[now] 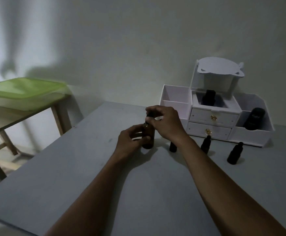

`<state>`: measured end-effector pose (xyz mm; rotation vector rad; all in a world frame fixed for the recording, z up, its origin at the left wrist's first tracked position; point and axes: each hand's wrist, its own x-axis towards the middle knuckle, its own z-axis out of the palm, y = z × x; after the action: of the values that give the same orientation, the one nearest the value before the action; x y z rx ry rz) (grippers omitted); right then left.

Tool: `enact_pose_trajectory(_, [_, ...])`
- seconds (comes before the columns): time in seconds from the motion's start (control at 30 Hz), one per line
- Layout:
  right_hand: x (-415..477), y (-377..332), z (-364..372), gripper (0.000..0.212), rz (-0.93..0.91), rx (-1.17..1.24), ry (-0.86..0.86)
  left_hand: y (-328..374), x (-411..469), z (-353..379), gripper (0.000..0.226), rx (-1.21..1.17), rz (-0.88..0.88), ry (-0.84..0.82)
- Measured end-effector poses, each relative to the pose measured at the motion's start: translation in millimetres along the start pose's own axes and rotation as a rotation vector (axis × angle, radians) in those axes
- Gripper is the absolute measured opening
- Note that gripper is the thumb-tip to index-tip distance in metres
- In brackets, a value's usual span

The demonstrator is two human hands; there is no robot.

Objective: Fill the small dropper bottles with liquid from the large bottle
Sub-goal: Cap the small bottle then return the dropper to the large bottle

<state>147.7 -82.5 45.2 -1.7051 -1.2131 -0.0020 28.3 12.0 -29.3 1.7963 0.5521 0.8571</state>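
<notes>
The large amber bottle stands upright on the grey table. My left hand wraps around its body. My right hand pinches its dark cap at the top with thumb and fingers. Three small dark dropper bottles stand in a row to the right: the first is partly hidden behind my right wrist, the second stands beyond my forearm, the third is farthest right.
A white desk organiser with two drawers stands at the back right against the wall; a dark bottle sits in its middle tray, another in its right bin. To the left stands a wooden table bearing a green-lidded box.
</notes>
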Motion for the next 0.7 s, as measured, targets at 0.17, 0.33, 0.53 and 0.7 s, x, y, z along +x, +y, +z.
enact_pose_trajectory(0.17, [2, 6, 5, 0.029, -0.010, -0.004, 0.048, -3, 0, -4, 0.050, -0.020, 0.004, -0.033])
enact_pose_trajectory(0.33, [1, 6, 10, 0.042, -0.004, -0.007, 0.084, -3, -1, -5, 0.050, -0.005, 0.025, -0.047])
enact_pose_trajectory(0.53, [-1, 11, 9, 0.032, -0.037, 0.038, 0.094, -3, 1, -6, 0.050, -0.001, 0.049, -0.051])
enact_pose_trajectory(0.7, [-2, 11, 14, 0.043, -0.019, 0.030, 0.105, -3, 1, -5, 0.049, 0.008, 0.054, -0.054])
